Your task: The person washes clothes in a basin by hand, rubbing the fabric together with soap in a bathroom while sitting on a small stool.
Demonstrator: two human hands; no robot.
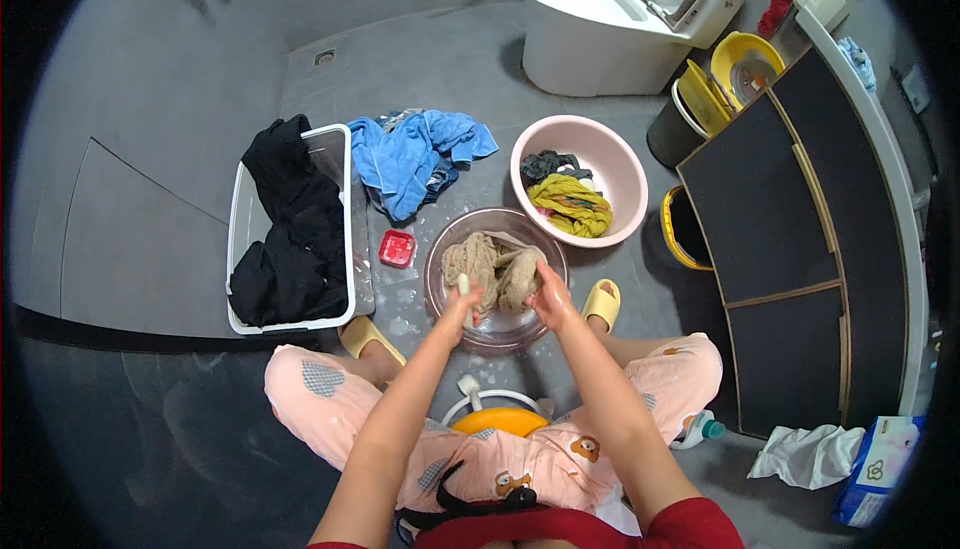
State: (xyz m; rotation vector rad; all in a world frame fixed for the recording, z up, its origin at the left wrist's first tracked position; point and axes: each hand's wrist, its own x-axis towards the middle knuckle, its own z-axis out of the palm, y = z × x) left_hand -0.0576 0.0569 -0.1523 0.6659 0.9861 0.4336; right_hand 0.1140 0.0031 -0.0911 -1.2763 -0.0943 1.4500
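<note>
A beige wet cloth [490, 267] lies bunched in a see-through basin [436, 299] on the floor between my feet. My left hand [459, 311] is at the cloth's left side, closed around a small pale bar of soap [463, 285]. On the other side, my right hand [550, 299] grips the cloth's right edge, near the basin's rim. Left of the basin sits a small red soap dish [397, 248], wet inside.
A white-rimmed basket [350, 219] holds black clothes at the left. Blue clothes [410, 164] lie on the floor behind the dish. A pink basin [628, 164] with yellow and dark clothes stands back right. Farther off are a toilet [590, 49] and a dark cabinet [770, 219].
</note>
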